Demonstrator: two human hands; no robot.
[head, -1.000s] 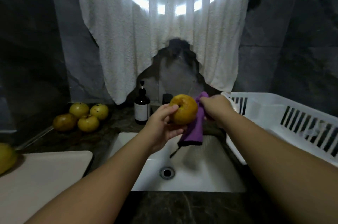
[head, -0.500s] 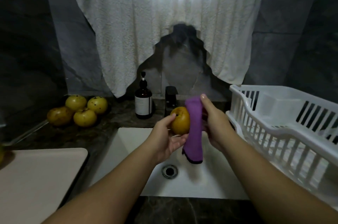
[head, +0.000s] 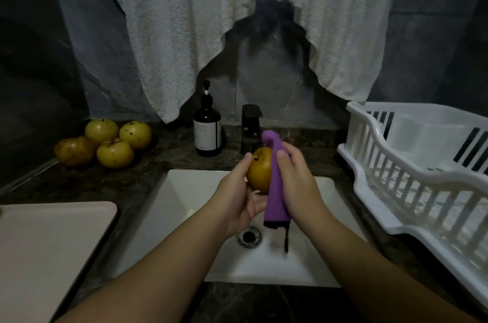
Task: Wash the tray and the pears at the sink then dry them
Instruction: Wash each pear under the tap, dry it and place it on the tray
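Over the white sink [head: 184,190] my left hand [head: 240,196] grips a brownish-yellow pear [head: 260,171], thumb on its top. My right hand [head: 295,182] presses a purple cloth [head: 276,185] against the pear's right side and holds it; the cloth hangs down past my palm. Several more yellow pears [head: 105,141] lie in a cluster on the dark counter at the back left. A pale tray [head: 45,248] lies flat on the counter to the left of the sink.
A brown pump bottle [head: 207,128] and a black faucet [head: 250,127] stand behind the sink. A white dish rack [head: 422,172] fills the counter on the right. A white towel [head: 237,19] hangs over the wall above. The drain [head: 249,237] sits below my hands.
The cloth has come round from behind the pear to lie along its right side, under my right hand. Both hands and the pear have dropped lower over the sink.
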